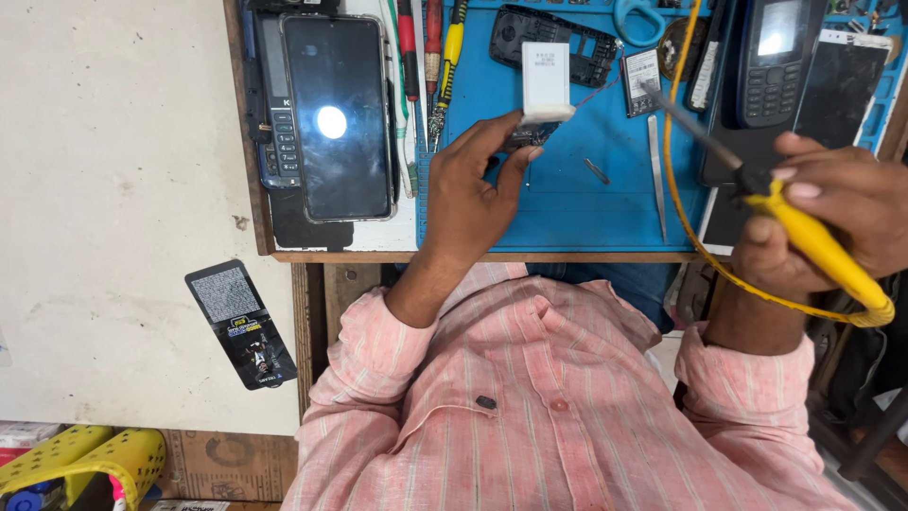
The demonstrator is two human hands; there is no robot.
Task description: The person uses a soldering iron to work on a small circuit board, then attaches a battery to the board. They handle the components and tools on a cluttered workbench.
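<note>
Left hand (pixel 470 194) pinches a white rectangular battery pack (pixel 547 83) at its lower end, thumb and fingers closed on it, holding it upright over the blue work mat (pixel 567 208). A thin red lead runs from the pack toward the right. A small dark part sits under the fingertips; too small to identify.

Right hand (pixel 832 222) is clenched around the yellow handle of a soldering iron (pixel 747 175). Its dark tip points up and left, ending near a small flat battery (pixel 643 82) lying on the mat. Tip and white pack are apart. The yellow cord (pixel 676 142) loops across the mat and back to the handle.

Judgement on progress: a phone back shell (pixel 553 38) lies opened at the top of the mat, tweezers (pixel 655 170) lie loose beside the cord, so disassembly looks done. No contact between iron and pack is visible, so the joint itself appears not yet made. Reassembly remains.

Other items: a large smartphone (pixel 336 114) face up on the worktop (pixel 473 255), and a keypad phone (pixel 776 61) at top right.
</note>
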